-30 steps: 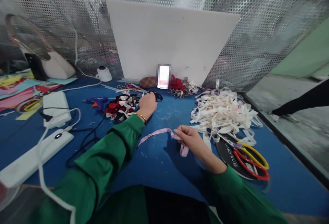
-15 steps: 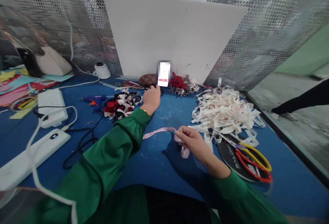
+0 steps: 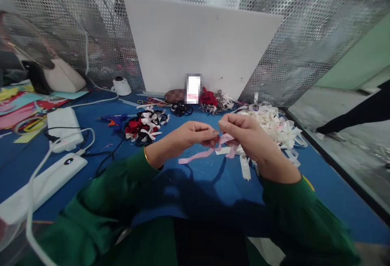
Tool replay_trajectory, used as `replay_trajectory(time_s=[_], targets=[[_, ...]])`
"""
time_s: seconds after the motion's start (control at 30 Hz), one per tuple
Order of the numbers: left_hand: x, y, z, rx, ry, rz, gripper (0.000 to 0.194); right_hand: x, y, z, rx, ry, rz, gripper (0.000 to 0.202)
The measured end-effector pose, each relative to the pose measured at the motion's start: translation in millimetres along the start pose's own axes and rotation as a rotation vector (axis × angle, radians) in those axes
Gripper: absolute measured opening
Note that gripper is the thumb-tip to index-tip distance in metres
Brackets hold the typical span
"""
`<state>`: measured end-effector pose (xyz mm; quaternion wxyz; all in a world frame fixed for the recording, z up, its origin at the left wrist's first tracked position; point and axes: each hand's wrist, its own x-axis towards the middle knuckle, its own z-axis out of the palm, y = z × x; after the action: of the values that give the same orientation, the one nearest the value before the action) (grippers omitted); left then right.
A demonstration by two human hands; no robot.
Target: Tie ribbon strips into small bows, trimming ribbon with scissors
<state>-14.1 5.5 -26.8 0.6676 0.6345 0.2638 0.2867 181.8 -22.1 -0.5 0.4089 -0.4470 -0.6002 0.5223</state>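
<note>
A: In the head view, where is the pink ribbon (image 3: 197,156)?
B: Between the hands, above the blue table (image 3: 170,192). It is pinched in the fingers of the right hand (image 3: 243,129), with one end trailing toward eight o'clock.
A: And the left hand (image 3: 199,134)?
B: Its fingers are drawn narrow beside the ribbon; whether anything is gripped cannot be told.
A: How much appears done?
B: No finished bow is seen in the ribbon; its fastening seems undone. Bow-trimmed bands (image 3: 143,125) are heaped at nine o'clock from the hands, apparently completed. Plain-looking black bands (image 3: 181,108) are gathered near ten, and pale ribbons (image 3: 271,123) are piled at three, seemingly unused.
A: Can any writing be read?
B: None. The phone (image 3: 193,89) at eleven is blurred, and no brand or label is legible.
</note>
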Motion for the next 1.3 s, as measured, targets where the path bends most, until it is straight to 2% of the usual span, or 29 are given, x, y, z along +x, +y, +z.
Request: replay_trajectory(time_s=[0.1,0.27,0.47,0.6,0.77,0.93,1.0,1.1,1.17,1.3], targets=[[2,-3,1.2,-0.095,0.009,0.009,0.034,8,-9,3,0.068,-0.035,-0.027,0.041],[5,-10,-1.1,-0.245,-0.065,-0.064,0.039,20,9,2,0.135,-0.122,-0.002,0.04],[6,-10,-2.1,-0.195,-0.032,-0.136,0.026,25,17,-4,0.126,-0.1,-0.016,0.036],[6,-8,3.1,-0.265,0.062,-0.105,0.021,25,14,-5,0.08,-0.11,-0.042,0.033],[4,-6,6.1,-0.309,0.074,-0.122,0.023,23,11,-7,0.042,-0.143,-0.021,0.033],[2,-2,7.0,-0.139,0.213,-0.046,0.028,22,8,-10,0.124,-0.043,-0.006,0.027],[2,0,7.7,-0.033,0.29,0.009,0.024,22,7,-12,0.092,-0.028,-0.027,0.029],[3,3,8.3,0.012,0.378,0.047,0.026,21,5,-14,-0.025,-0.093,-0.09,0.033],[3,4,8.2,-0.012,0.386,0.042,0.028,20,4,-17,-0.141,-0.113,-0.148,0.033],[3,2,7.3,-0.024,0.353,0.01,0.028,20,4,-22,-0.4,0.005,-0.311,0.022]])
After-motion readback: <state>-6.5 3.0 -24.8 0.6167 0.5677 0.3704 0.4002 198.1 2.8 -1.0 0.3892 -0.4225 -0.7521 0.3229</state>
